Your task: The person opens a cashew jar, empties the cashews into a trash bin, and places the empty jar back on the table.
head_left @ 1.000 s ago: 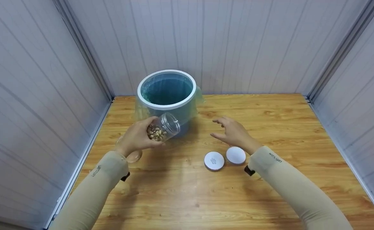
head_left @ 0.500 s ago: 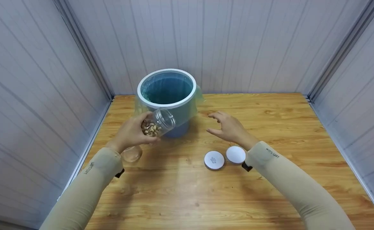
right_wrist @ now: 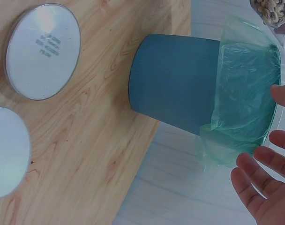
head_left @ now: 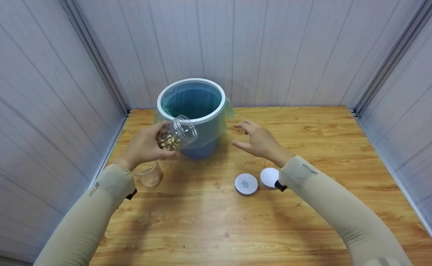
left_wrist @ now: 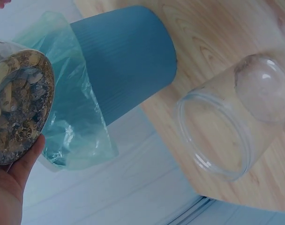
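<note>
My left hand (head_left: 145, 145) grips a clear plastic jar (head_left: 182, 130), tilted with its open mouth toward the right, at the front rim of a trash bin (head_left: 197, 150). Pistachio-like nuts or shells (head_left: 167, 141) lie in the jar's lower end; their exact kind is hard to tell. The bin is blue with a white rim (head_left: 159, 107) and a green bag folded over it. My right hand (head_left: 258, 142) hovers to the right of the bin, fingers loosely bent, holding nothing. In the left wrist view, the jar's bottom (left_wrist: 21, 108) faces the camera.
A second clear jar (head_left: 151, 174), with nothing visible inside, stands on the wooden table (head_left: 216, 225) below my left wrist. Two white lids (head_left: 246, 184) lie side by side near my right wrist, one partly covered by it. Panel walls (head_left: 290, 51) enclose the table.
Both hands have moved up and leftward, away from me. The tilted jar has risen from below the bin's rim to its front edge. More of the second jar now shows.
</note>
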A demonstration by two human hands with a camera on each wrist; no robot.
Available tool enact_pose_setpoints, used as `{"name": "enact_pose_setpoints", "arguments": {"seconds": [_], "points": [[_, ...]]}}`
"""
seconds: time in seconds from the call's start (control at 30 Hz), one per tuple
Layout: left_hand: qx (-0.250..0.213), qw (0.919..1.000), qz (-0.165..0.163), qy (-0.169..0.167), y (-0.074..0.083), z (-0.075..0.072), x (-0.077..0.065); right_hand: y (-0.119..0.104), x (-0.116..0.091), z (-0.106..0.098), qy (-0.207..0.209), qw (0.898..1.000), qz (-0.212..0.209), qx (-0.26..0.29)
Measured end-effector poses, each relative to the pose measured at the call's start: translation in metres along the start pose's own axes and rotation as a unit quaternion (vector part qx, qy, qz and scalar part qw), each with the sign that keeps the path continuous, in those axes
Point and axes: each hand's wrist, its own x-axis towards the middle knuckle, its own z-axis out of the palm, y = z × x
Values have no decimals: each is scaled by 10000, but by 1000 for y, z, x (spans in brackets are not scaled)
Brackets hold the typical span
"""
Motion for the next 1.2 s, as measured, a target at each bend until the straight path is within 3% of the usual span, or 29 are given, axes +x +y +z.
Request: {"name": "enact_pose_setpoints", "arguments": {"seconds": [0.47,0.67,0.9,1.2], "points": [[10,10000,-94,-14,3,-17,3,-10,13,-4,212,9993,-190,262],[291,9992,-270,-8,2,-23,2,-15,16,-6,114,9994,-186,261],[490,9987,-115,87,1,-32,2,-21,23,-7,146,9993,-210,280],[739,9970,-178,155,2,-44,5,-29,31,-8,152,9991,-250,299]]}}
